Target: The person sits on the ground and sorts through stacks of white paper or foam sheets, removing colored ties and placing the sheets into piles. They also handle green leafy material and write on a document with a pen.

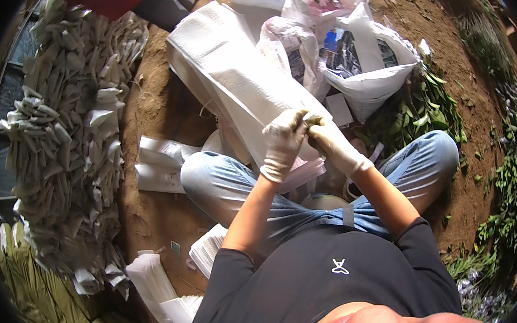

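Both hands wear pale knit gloves and meet above my crossed legs, fingers bent around a small pale piece [312,116] whose kind I cannot tell. My left hand [285,136] has its fingers curled at the left side of it. From the right, my right hand [334,142] pinches at the same spot with thumb and fingers. Under and beyond the hands lies a long stack of white textured sheets [241,66], reaching from my lap up to the left. A bundle of thin whitish-pink sheets [303,173] shows below the gloves.
White woven sacks [372,87] with packets inside stand ahead right. Leafy cut branches [429,105] lie on the dirt floor [152,217]. Rows of pale wrapped packets [73,154] fill the left side. Folded white paper stacks [153,277] are near my left hip; a person's red garment [108,1] shows at top.
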`<act>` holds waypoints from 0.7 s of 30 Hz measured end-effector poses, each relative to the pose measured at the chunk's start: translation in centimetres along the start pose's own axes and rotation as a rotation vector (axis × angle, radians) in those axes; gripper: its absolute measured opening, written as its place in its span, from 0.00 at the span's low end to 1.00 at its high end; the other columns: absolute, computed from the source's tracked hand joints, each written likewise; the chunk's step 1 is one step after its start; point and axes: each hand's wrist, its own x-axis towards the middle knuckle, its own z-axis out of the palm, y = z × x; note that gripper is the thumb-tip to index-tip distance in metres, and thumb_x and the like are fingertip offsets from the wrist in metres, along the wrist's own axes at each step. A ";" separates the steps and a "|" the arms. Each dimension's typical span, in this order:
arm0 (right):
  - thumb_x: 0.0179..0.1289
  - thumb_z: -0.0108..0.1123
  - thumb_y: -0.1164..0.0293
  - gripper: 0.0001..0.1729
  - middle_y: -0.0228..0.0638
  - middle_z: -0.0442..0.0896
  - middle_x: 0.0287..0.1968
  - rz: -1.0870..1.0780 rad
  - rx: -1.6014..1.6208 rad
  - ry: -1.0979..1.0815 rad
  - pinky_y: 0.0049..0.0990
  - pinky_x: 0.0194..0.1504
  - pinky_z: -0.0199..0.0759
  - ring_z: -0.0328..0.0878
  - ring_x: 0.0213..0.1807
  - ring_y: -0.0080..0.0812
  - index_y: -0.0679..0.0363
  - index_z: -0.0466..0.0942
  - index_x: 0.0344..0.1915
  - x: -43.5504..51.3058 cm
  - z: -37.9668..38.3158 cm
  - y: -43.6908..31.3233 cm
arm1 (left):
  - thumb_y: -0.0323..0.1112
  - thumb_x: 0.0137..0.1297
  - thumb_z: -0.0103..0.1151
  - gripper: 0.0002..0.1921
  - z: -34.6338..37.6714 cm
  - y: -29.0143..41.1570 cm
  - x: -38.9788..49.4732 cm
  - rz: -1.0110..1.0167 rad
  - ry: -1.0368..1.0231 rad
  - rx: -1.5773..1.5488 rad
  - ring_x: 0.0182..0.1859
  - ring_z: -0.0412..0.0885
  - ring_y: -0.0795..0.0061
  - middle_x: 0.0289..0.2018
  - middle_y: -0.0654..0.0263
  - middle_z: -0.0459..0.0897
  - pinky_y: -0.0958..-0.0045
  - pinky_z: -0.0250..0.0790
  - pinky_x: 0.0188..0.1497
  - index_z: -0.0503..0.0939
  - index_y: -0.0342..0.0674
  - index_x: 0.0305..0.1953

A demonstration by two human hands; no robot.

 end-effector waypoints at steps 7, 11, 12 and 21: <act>0.70 0.61 0.70 0.14 0.34 0.85 0.40 0.042 -0.117 0.008 0.30 0.49 0.78 0.84 0.44 0.32 0.62 0.83 0.52 10.5 2.7 5.8 | 0.33 0.65 0.67 0.14 -2.1 3.0 -3.3 0.049 -0.063 0.032 0.39 0.90 0.54 0.40 0.57 0.90 0.60 0.82 0.43 0.87 0.45 0.52; 0.67 0.64 0.69 0.15 0.35 0.85 0.41 0.009 -0.194 0.015 0.32 0.50 0.78 0.85 0.45 0.33 0.61 0.83 0.51 7.0 3.2 8.4 | 0.31 0.62 0.70 0.18 -2.4 2.8 -4.5 -0.083 -0.023 -0.100 0.45 0.91 0.52 0.44 0.55 0.91 0.61 0.83 0.50 0.88 0.44 0.55; 0.66 0.64 0.68 0.15 0.35 0.85 0.41 0.013 -0.193 0.021 0.32 0.50 0.78 0.85 0.45 0.33 0.61 0.83 0.51 6.9 3.3 8.8 | 0.28 0.59 0.71 0.20 -2.2 2.9 -4.9 0.004 -0.082 -0.050 0.45 0.91 0.52 0.45 0.56 0.91 0.61 0.83 0.50 0.88 0.45 0.55; 0.59 0.71 0.65 0.18 0.36 0.85 0.42 -0.314 -1.302 -0.208 0.36 0.52 0.78 0.85 0.45 0.36 0.59 0.83 0.49 -0.1 5.9 -4.1 | 0.29 0.60 0.69 0.19 -4.4 4.1 -2.6 0.028 0.019 -0.174 0.41 0.90 0.52 0.43 0.54 0.90 0.61 0.83 0.46 0.88 0.43 0.54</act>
